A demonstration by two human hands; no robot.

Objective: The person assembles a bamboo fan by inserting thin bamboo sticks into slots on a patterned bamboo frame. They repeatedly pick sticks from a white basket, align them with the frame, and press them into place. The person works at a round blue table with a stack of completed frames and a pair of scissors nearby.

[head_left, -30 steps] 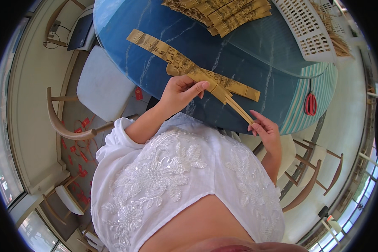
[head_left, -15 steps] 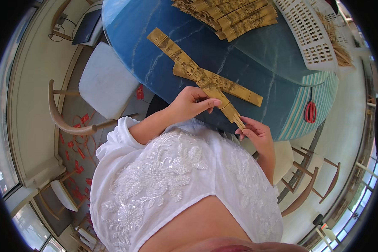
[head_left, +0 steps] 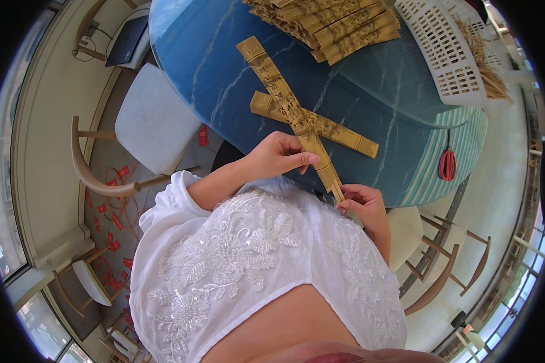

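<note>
A long, narrow gold sleeve (head_left: 281, 94) with dark printed patterns slants across the near part of the blue table (head_left: 224, 78). My left hand (head_left: 278, 154) pinches its lower part between thumb and fingers. From its near end a few thin, pale sticks (head_left: 337, 191) poke out, perhaps chopsticks. My right hand (head_left: 366, 204) grips their ends with thumb and fingertips. A second gold sleeve (head_left: 348, 137) lies flat on the table, crossing beneath the held one. How far the sticks reach inside is hidden.
A stack of similar gold sleeves (head_left: 351, 27) sits at the far side. A white plastic basket (head_left: 445, 54) with straw-coloured sticks (head_left: 490, 75) stands far right. Red-handled scissors (head_left: 447, 164) lie on a striped cloth (head_left: 427, 172). A pale-seated chair (head_left: 154, 118) is at the left.
The held sleeve has turned more upright, its far end swinging right. Both hands have shifted slightly toward me, and my right hand a little left, still gripping the sticks.
</note>
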